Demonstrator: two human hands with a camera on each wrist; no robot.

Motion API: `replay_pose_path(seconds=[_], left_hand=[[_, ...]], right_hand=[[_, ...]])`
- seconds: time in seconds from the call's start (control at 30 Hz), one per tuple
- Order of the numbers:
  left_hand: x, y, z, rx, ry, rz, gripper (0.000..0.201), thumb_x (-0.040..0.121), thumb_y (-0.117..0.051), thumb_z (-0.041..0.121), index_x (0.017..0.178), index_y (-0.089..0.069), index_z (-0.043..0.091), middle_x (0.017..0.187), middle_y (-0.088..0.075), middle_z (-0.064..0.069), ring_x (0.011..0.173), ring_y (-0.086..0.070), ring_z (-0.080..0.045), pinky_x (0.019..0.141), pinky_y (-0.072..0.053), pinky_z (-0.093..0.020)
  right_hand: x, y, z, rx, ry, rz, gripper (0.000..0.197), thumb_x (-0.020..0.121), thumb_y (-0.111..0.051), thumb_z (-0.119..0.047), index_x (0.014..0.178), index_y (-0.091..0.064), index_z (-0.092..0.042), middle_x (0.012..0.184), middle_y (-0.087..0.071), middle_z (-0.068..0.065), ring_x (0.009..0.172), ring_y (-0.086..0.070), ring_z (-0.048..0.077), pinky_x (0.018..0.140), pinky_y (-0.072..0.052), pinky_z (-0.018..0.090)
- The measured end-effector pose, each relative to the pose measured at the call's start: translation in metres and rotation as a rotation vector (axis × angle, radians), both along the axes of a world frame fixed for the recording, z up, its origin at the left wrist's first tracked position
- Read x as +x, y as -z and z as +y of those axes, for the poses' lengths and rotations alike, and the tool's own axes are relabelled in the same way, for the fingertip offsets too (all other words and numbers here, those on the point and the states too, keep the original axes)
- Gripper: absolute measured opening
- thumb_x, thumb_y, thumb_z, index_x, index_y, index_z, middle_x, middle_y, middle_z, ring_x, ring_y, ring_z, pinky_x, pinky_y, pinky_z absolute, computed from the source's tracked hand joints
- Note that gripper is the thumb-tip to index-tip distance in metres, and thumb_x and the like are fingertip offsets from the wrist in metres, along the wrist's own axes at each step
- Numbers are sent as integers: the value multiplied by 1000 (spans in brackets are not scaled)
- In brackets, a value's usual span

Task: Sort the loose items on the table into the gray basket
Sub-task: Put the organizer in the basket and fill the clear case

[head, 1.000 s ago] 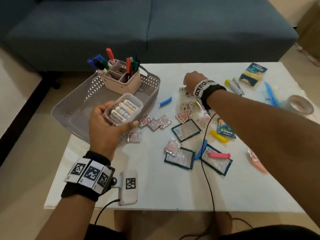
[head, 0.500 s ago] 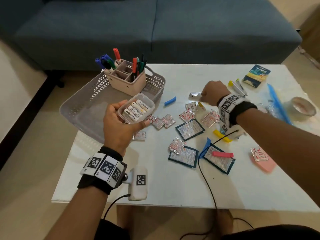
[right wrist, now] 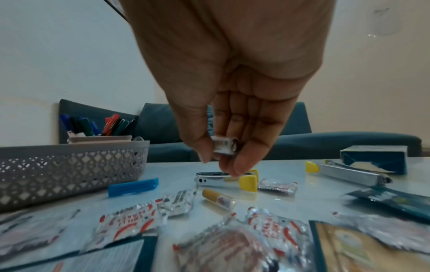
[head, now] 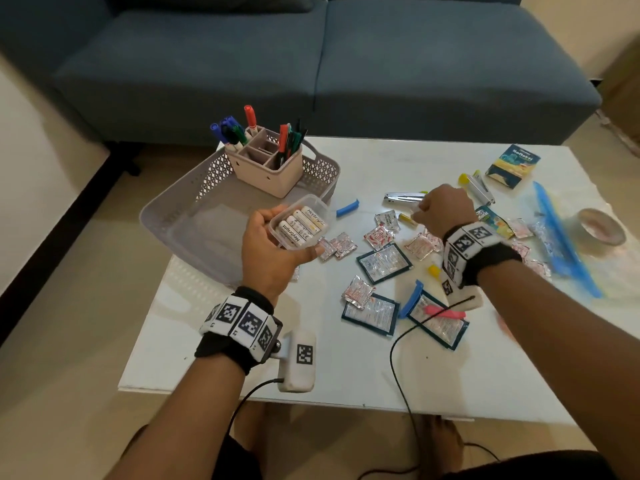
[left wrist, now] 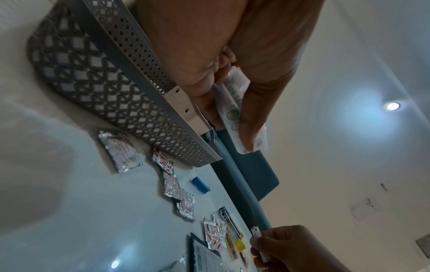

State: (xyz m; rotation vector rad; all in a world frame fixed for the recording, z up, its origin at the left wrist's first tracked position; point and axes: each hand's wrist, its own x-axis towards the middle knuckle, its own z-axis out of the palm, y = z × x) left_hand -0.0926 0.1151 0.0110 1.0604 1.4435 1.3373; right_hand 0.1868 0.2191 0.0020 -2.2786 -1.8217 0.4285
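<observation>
My left hand (head: 273, 247) grips a clear plastic case of white batteries (head: 299, 223), held above the table just in front of the gray basket (head: 166, 216). The left wrist view shows the case (left wrist: 235, 117) between thumb and fingers. My right hand (head: 440, 209) hovers over the table's middle and pinches a single white battery (right wrist: 225, 147) between thumb and fingertips. That battery's tip (left wrist: 255, 231) also pokes out of the fist in the left wrist view. A pink pen holder (head: 266, 168) full of markers stands in the basket's far corner.
Foil sachets (head: 379, 235), dark-framed packets (head: 382, 263), blue clips (head: 348, 211), a nail clipper (head: 401, 198), a yellow tube (right wrist: 218, 199), a blue box (head: 512, 166) and a tape roll (head: 601, 230) lie scattered on the white table. A blue sofa stands behind. Cables trail off the near edge.
My right hand has drawn back from the table's far middle toward me and to the right, with a small battery now pinched in it. The left hand keeps holding the battery case.
</observation>
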Motion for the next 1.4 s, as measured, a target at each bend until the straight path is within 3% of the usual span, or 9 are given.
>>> replay_pose_path(seconds=[0.17, 0.27, 0.4, 0.47, 0.57, 0.73, 0.93, 1.27, 1.4], left_hand=[[12, 2, -5, -7, 61, 17, 71, 51, -91, -7, 106, -52, 17, 111, -68, -2, 94, -70, -8, 76, -59, -25], [26, 9, -10, -36, 168, 25, 70, 54, -89, -7, 108, -51, 14, 117, -68, 0, 103, -69, -9, 82, -59, -30], [49, 11, -20, -49, 255, -7, 69, 55, -88, -11, 108, -51, 13, 110, -68, -1, 97, -70, -7, 75, -59, -28], [56, 10, -21, -38, 268, -26, 64, 59, -85, -13, 109, -50, 7, 108, -69, 1, 93, -70, -4, 67, -57, -22], [57, 12, -17, -9, 245, 13, 65, 57, -90, -4, 106, -53, 18, 113, -68, 4, 100, -69, -8, 75, -60, -30], [48, 7, -13, -11, 248, 10, 70, 54, -91, -5, 106, -52, 21, 118, -67, 0, 107, -68, -13, 82, -59, -33], [29, 11, -14, -122, 94, 74, 72, 51, -91, -8, 107, -52, 16, 113, -67, 2, 98, -68, -10, 80, -60, -31], [21, 3, -1, -88, 96, -93, 73, 54, -88, -13, 111, -52, 14, 113, -69, 1, 97, -70, -6, 78, -60, -29], [19, 2, -3, -49, 152, -68, 75, 54, -89, -9, 115, -51, 9, 114, -68, -1, 97, -70, -6, 76, -59, -24]], right_hand=[[-11, -25, -77, 279, 82, 492, 21, 82, -77, -30, 88, -77, -10, 79, -73, 11, 66, -57, 12, 67, -48, 24], [-43, -48, -115, 405, 48, 629, 23, 78, -80, -39, 90, -78, -20, 76, -73, -6, 66, -62, 2, 67, -48, 18], [-89, -59, -128, 400, -95, 521, 23, 78, -76, -48, 91, -78, -29, 77, -71, -17, 67, -59, -8, 67, -44, 15], [-102, -52, -131, 312, -135, 496, 21, 77, -76, -47, 90, -78, -31, 76, -69, -18, 73, -61, -3, 72, -50, 24], [-105, -45, -136, 292, -197, 421, 23, 80, -72, -50, 92, -77, -30, 81, -71, -14, 79, -62, 8, 78, -51, 34], [-53, -42, -100, 451, -81, 271, 21, 93, -64, -38, 103, -75, -24, 99, -72, -9, 81, -60, 9, 88, -50, 31], [14, 6, -21, 92, -4, 62, 25, 88, -71, -26, 110, -73, -14, 106, -73, 9, 95, -67, 26, 92, -51, 35], [-19, 27, 32, -62, -122, -296, 26, 86, -71, -19, 105, -62, -2, 95, -64, 16, 90, -65, 37, 74, -51, 38], [-15, -13, 14, 69, -40, -153, 19, 87, -67, -24, 93, -69, -7, 78, -63, 5, 72, -62, 25, 65, -50, 30]])
